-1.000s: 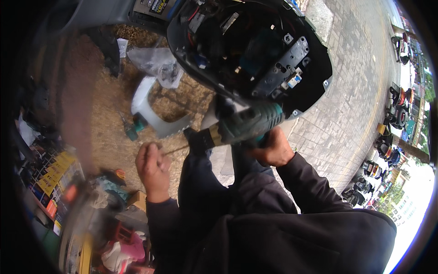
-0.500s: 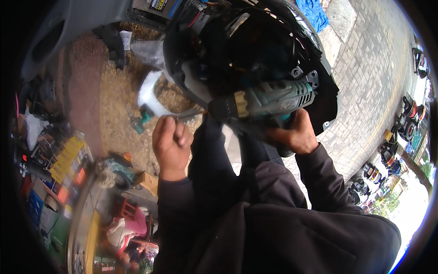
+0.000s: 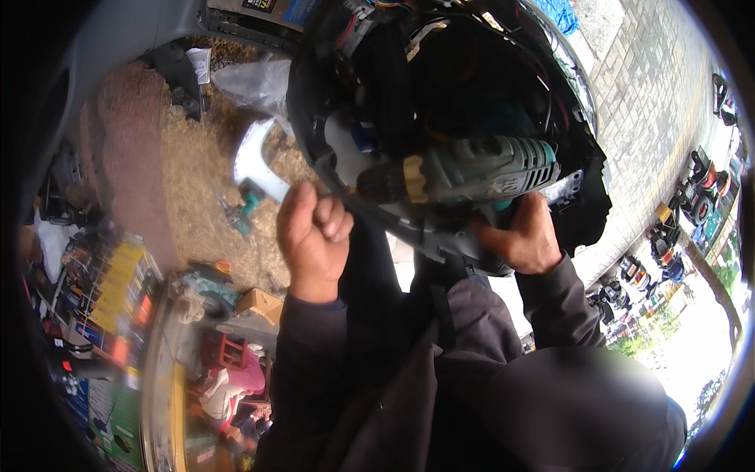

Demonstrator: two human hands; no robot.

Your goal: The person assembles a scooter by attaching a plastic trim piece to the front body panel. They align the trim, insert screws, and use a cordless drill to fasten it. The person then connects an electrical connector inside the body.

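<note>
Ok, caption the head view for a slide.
Right hand holds a green power drill against a black panel; left hand grips its edge.

L hand (image 3: 313,236) fisted, R hand (image 3: 523,240) gripping

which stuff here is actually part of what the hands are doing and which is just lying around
In hand:
- green power drill, held by the right hand
- black plastic panel with wiring, its edge in the grip of the left hand

Lying about:
- white curved plastic part on the ground
- clear plastic bag
- small cardboard box
- red stool
</note>
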